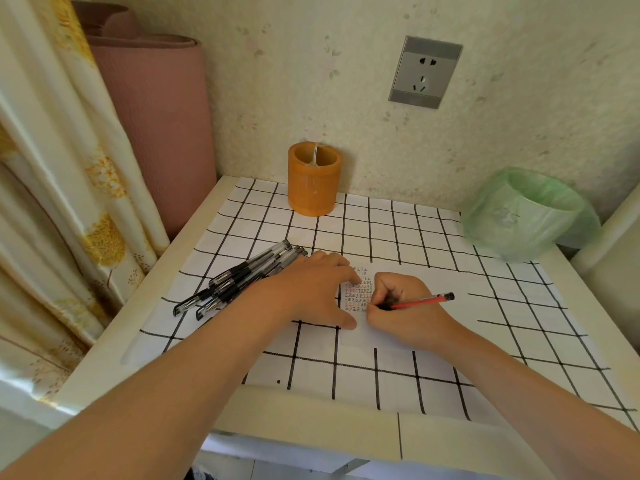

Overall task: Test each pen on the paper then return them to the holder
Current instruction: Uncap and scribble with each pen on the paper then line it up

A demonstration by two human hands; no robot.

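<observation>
My right hand (403, 306) grips a red pen (427, 301) in a writing hold, its tip down on a small white paper (360, 327) marked with rows of red and black characters. My left hand (313, 289) lies flat with spread fingers on the paper's left part, holding it down. Several black pens (239, 277) lie in a loose bundle on the table just left of my left hand. The orange cylindrical pen holder (313, 180) stands upright at the back of the table, near the wall; it looks empty.
The table (398, 244) carries a white cloth with a black grid. A green plastic-lined bin (530, 213) sits at the back right. A pink rolled mat (156, 116) and a curtain (52, 168) stand at the left. A wall socket (425, 71) is above.
</observation>
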